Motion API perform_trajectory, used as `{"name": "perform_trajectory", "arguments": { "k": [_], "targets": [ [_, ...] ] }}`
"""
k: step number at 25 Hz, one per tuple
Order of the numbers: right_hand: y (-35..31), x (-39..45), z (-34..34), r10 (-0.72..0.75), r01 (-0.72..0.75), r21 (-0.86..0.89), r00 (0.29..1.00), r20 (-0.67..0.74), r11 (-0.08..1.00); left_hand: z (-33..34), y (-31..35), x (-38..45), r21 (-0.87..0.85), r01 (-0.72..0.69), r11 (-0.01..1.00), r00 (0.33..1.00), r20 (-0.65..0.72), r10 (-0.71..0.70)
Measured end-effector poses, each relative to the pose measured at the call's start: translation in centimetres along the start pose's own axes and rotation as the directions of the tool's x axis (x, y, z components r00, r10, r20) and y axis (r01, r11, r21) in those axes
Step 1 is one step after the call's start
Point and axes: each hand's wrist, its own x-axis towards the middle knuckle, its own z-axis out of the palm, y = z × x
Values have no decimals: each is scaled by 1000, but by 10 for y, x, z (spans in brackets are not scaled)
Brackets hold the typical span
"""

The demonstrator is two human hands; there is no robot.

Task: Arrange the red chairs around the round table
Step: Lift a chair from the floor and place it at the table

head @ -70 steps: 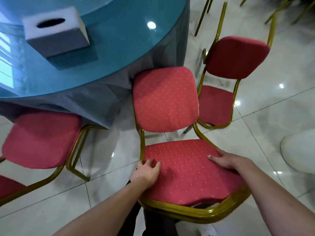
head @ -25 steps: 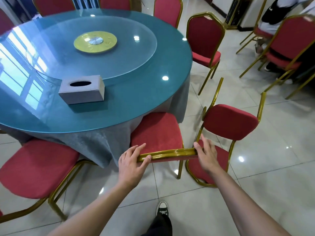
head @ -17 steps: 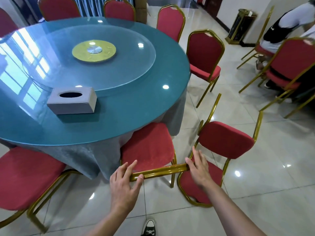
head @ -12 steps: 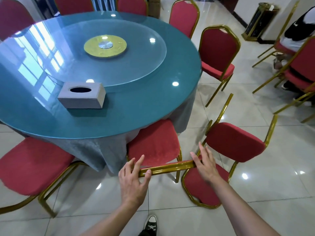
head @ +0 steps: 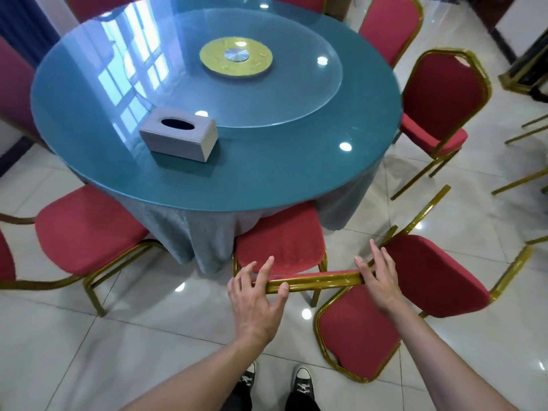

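Note:
A round table with a teal glass top and a grey cloth stands ahead. Directly in front of me is a red chair with a gold frame, its seat partly under the table's edge. My left hand holds the left part of its gold top rail, thumb on the near side and fingers over it. My right hand lies flat on the rail's right end, fingers stretched. Another red chair stands just right of it, turned askew and close to my right hand.
A red chair sits at the table on the left, two more on the right side and far right. A grey tissue box and a glass turntable are on top. My shoes stand on shiny tiles.
My hands went from the chair's seat to its top rail. Over the last second they stay on the rail, and the chair stays with its seat at the tablecloth.

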Motion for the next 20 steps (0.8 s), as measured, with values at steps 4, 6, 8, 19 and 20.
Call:
{"name": "perform_trajectory", "arguments": {
  "k": [4,6,8,19,20],
  "targets": [
    [17,32,-24,-58,58,-42,998,-6,997,23,29,3,-34,38,999,999,-16,-39],
    [25,47,-36,-91,91,-49,996,-5,995,33,42,5,-47,51,998,999,-12,-52],
    [29,62,-46,-110,110,-52,994,-6,993,41,55,10,-59,67,996,998,-7,-67],
    [52,100,-72,-217,216,-91,976,-3,972,78,85,8,-105,91,990,988,-117,-103],
    [53,101,-74,-221,220,-93,975,-3,971,80,86,8,-109,93,990,988,-117,-105]
  ]
}}
